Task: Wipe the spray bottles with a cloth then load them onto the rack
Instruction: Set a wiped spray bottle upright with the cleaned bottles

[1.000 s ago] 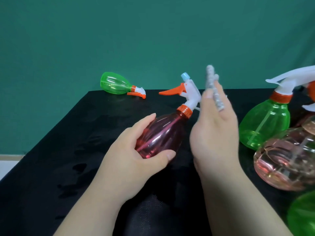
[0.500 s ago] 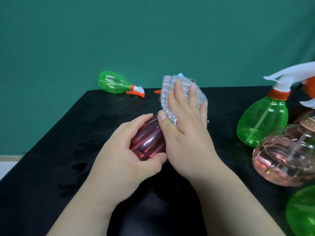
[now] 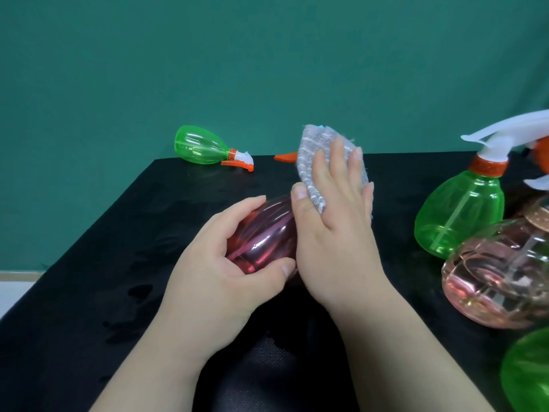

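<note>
A red-pink spray bottle point(image 3: 264, 233) lies tilted over the black table point(image 3: 118, 263), nozzle pointing away. My left hand point(image 3: 217, 269) grips its round body, thumb below and fingers on top. My right hand point(image 3: 332, 221) lies over a grey cloth point(image 3: 312, 156) and presses it with straight fingers onto the bottle's neck and spray head. The cloth hides the head, except for the orange trigger tip point(image 3: 285, 157) sticking out to the left.
A green spray bottle point(image 3: 202, 145) lies on its side at the table's far edge. At the right stand a green bottle point(image 3: 460, 212) with a white trigger, a clear pink bottle point(image 3: 499, 272) and part of another green one point(image 3: 528, 373). No rack shows.
My right hand, which held the cloth up edge-on beside the spray head, has laid it over the bottle's neck and head and now presses on it. The left hand keeps its grip.
</note>
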